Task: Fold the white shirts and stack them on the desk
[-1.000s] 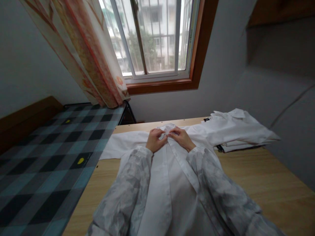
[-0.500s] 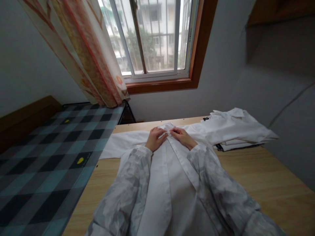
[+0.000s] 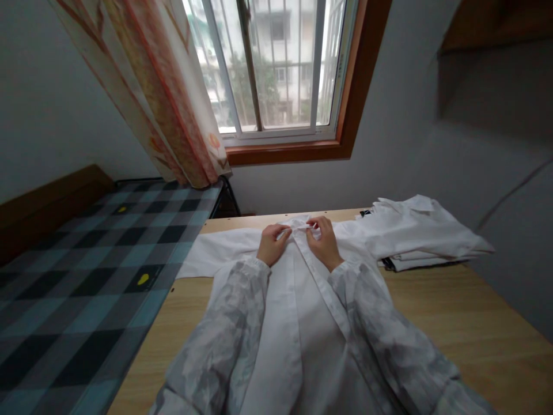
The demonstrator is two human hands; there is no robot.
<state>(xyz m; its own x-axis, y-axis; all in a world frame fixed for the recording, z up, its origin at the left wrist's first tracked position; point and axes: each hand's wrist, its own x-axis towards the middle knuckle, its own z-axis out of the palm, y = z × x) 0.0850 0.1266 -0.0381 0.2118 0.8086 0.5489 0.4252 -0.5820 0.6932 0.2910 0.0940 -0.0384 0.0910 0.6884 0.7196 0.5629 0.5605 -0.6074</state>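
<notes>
A white shirt (image 3: 280, 323) lies spread on the wooden table, collar toward the window and front parted below the neck. At its collar, my left hand (image 3: 273, 243) pinches the left collar edge between thumb and fingers. My right hand (image 3: 324, 241) grips the right collar edge, its fingers curled and raised slightly off the cloth. Between the two hands the collar tips come close together; whether they are fastened I cannot tell. One shirt sleeve stretches out to the left, and the other side runs toward the folded pile at the right.
A pile of folded white garments (image 3: 423, 230) with dark edges sits at the table's back right. The wooden table (image 3: 470, 317) meets a bed with a checked cover (image 3: 99, 294) on the left. Behind are a curtain (image 3: 173, 104) and a barred window (image 3: 280, 75).
My right hand has turned upright and lifted a little, drawing the right collar edge slightly to the right. My left hand stays almost in place. The view has shifted slightly.
</notes>
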